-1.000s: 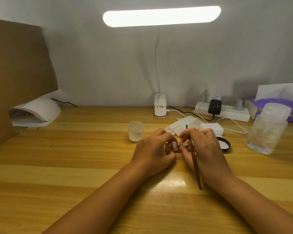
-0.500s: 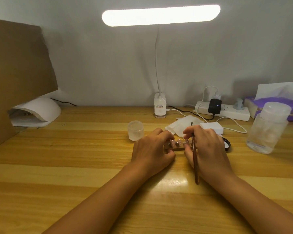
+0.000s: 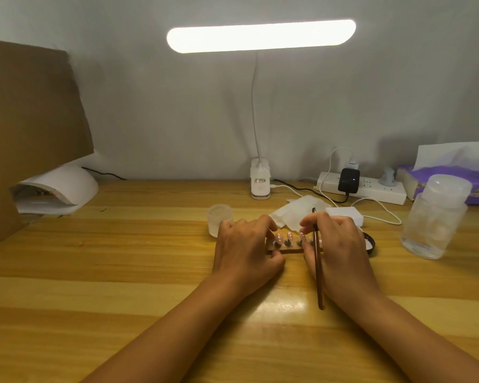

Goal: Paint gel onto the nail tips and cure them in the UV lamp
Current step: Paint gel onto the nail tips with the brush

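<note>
Bright bar lamp (image 3: pixel 260 36) high above the hands, blown out to pure white with no detail in it. It washes the wall (image 3: pixel 163 106) behind in an even grey. The light comes from up front, so the left hand (image 3: pixel 246 250) and right hand (image 3: pixel 340 252) throw soft shadows back toward the wrists. Between the wrists there's a shiny patch of glare on the bench (image 3: pixel 94 258). The strip of nail tips (image 3: pixel 288 246) between the hands lies half in finger shadow, and the brush (image 3: pixel 318 272) in the right hand reads as a dark line. Far left of the hands, the cardboard (image 3: pixel 25 120) sits dim. Right of the right hand, the jar (image 3: pixel 437 217) looks hazy, with a faint shadow on the wall beyond. The whole picture is slightly soft, and the forearms stretch wide toward the bottom corners.
</note>
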Demonstrator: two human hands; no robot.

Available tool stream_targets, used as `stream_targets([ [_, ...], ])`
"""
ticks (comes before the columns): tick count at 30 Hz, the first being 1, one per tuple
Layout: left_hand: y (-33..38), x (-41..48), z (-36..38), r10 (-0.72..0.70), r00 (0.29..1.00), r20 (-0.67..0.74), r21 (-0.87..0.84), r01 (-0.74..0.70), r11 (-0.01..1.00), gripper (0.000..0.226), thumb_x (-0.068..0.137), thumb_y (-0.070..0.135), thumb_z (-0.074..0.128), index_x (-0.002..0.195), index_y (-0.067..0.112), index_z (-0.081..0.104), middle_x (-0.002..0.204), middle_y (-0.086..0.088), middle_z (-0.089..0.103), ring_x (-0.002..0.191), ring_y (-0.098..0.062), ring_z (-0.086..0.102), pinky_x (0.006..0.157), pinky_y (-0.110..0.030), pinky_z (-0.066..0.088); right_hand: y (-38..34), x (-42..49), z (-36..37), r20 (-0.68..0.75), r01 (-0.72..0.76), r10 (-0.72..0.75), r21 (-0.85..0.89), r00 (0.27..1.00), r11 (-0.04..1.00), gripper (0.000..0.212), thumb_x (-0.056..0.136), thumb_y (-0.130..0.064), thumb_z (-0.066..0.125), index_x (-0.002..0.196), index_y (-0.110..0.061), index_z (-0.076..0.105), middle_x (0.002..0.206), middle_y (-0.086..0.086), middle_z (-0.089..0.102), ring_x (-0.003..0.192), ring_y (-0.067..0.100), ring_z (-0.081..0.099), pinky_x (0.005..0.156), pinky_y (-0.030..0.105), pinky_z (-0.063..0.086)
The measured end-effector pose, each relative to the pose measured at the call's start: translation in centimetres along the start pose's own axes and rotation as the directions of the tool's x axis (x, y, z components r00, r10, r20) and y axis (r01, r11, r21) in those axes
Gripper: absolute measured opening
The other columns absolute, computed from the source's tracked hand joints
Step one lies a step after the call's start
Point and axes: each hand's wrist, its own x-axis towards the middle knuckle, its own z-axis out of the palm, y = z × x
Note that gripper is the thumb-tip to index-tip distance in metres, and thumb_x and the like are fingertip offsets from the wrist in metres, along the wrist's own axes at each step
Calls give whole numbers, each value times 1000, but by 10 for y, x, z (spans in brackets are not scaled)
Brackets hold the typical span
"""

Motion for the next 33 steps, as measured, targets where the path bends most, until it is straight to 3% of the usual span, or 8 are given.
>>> stream_targets([
  [7,-3,2,2,-72,997,14,-50,73,996,21,84,43,56,103,36,52,95,17,65,93,-7,52,89,-32,29,-3,-1,-1,-14,22,-22,-16,1000,1000,28,83,-17,73,109,-21,61,100,-2,65,103,19,53,88,35,40],
  [18,-8,5,5,-134,991,-8,-55,133,990,35,95,37,53,130,37,48,113,19,64,108,-7,51,80,-26,14,-6,-3,-2,59,84,-84,-3,995,996,28,83,-29,71,108,-27,58,95,-12,61,97,13,53,88,33,39],
  [24,-6,4,3,-144,979,-145,-48,138,989,33,84,32,60,114,33,46,106,19,48,102,-7,45,79,-26,15,-7,-4,-3,116,106,-109,32,987,994,26,86,-30,67,109,-30,55,93,-16,60,91,8,57,96,33,42],
  [30,-27,9,-6,-354,855,-380,-205,295,933,52,75,28,71,122,24,48,116,6,47,110,-14,42,88,-28,19,-7,-3,-3,154,120,-129,65,980,991,27,88,-29,66,112,-30,53,95,-18,58,90,3,57,98,36,44],
  [33,-44,12,-8,-556,794,-248,-270,494,826,73,73,37,75,133,22,38,132,-1,45,126,-21,40,99,-34,23,-7,-2,-3,187,116,-129,77,974,990,30,89,-33,65,114,-31,49,95,-20,56,90,3,56,97,37,46],
])
